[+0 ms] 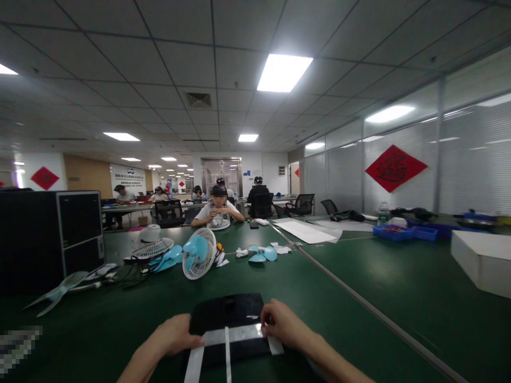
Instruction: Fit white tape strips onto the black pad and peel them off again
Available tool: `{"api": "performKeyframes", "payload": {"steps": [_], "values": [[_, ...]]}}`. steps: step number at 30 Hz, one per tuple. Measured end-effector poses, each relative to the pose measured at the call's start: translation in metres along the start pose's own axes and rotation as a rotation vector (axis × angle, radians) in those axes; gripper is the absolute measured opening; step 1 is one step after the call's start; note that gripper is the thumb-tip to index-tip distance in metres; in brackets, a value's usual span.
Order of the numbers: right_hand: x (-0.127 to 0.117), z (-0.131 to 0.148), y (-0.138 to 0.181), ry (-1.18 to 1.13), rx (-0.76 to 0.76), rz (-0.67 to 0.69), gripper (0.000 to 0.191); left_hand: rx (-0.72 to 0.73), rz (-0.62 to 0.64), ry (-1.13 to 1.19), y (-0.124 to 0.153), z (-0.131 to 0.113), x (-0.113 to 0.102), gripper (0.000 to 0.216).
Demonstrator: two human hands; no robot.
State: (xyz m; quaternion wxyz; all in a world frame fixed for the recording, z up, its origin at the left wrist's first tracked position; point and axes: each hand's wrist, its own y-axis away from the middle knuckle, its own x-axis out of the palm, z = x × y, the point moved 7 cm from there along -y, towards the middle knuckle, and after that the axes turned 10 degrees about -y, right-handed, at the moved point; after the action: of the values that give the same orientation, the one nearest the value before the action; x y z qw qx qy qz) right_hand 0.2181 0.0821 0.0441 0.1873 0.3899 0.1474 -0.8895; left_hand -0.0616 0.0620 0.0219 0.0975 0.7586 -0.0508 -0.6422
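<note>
A dark, flat, panel-like object (pixel 225 310) with rounded corners lies on the green table in front of me; its exact kind is unclear. Pale tape-like strips (pixel 215 337) cross it, one running sideways and others coming down toward me. My left hand (pixel 173 335) grips the panel's left edge, thumb pressed on the sideways strip's left end, the other fingers mostly hidden. At the right, my right hand (pixel 284 324) is closed, thumb and index finger pinching near that strip's right end. A short strip end hangs below the right hand.
A black computer case (pixel 80 229) stands at the left. Beyond the panel lie a white fan grille with blue blades (pixel 199 254) and loose blue blades (pixel 262 254). White sheets (pixel 307 230), blue trays (pixel 393 232) and a white box (pixel 481 263) are rightward. A person (pixel 219 207) sits opposite.
</note>
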Motion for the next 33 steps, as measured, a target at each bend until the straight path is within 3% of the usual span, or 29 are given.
{"api": "performKeyframes", "payload": {"steps": [8,18,21,26,28,33], "values": [[-0.003,0.001,0.002,-0.096,0.052,0.054,0.018,0.047,0.027,0.023,-0.003,0.001,0.003,0.042],[0.009,-0.025,-0.016,-0.214,-0.053,0.138,0.018,0.069,0.048,0.041,-0.007,0.005,0.005,0.036],[0.007,-0.029,-0.024,-0.205,-0.058,0.091,0.018,0.068,0.067,0.054,-0.010,0.011,0.008,0.036],[0.002,0.000,-0.041,-0.038,-0.158,-0.086,0.022,0.163,0.057,0.113,-0.021,0.025,0.007,0.026],[0.010,0.017,-0.049,0.015,-0.219,-0.063,0.027,0.149,-0.019,0.125,-0.029,0.039,0.004,0.022],[0.035,0.049,-0.072,0.157,-0.334,0.038,0.039,-0.058,-0.213,-0.011,-0.049,0.091,-0.003,0.015]]}}
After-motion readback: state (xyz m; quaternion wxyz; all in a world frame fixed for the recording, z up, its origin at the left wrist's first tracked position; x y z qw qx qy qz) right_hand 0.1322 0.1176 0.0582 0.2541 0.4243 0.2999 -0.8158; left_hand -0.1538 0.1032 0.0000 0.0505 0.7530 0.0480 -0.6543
